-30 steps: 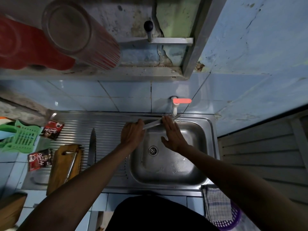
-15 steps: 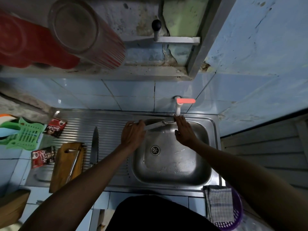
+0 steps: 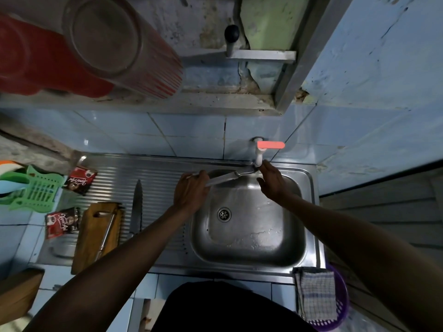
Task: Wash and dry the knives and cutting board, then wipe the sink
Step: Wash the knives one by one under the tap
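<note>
Gripping one end of a knife (image 3: 230, 177), the left hand (image 3: 190, 194) held it across the sink (image 3: 249, 255) rim, its far end under the tap (image 3: 260, 154). The right hand (image 3: 273, 182), fingers extended, reached beneath the tap. Cutting board (image 3: 96, 236) and second knife (image 3: 137, 207) lay on the drainboard (image 3: 153, 173).

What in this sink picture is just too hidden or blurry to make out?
- Knife, head view: the left hand hides its handle.
- Tap: whether water runs is too faint to tell.
- Right hand: its fingers blur near the spout.
- Towel: the sink rim covers its top.
</note>
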